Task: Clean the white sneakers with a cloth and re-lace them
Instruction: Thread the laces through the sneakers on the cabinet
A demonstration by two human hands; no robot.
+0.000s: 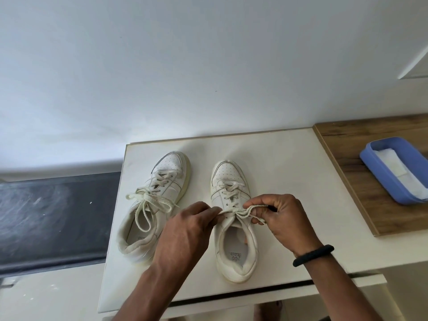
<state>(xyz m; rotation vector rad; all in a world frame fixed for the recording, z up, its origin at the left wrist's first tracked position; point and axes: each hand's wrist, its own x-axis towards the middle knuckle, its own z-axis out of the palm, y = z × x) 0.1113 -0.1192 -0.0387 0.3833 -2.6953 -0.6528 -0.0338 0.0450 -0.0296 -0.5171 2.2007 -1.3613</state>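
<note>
On table (289,170), left sneaker (166,191) and right sneaker (228,172), heels near front edge, bare top to right; left hand (187,230) and right hand (284,218) fingers pinching right sneaker's lace (238,210).

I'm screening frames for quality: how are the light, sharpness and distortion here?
Head view: soft even light, no glare; wide-angle lens splays the edges of the white table; the blue tray looks slightly smeared; left hand, right hand and the lace on the right sneaker are sharp.

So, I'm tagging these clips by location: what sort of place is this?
Probably a home room: a small white table against a plain white wall, a wooden surface beside it with a blue plastic tray.
</note>
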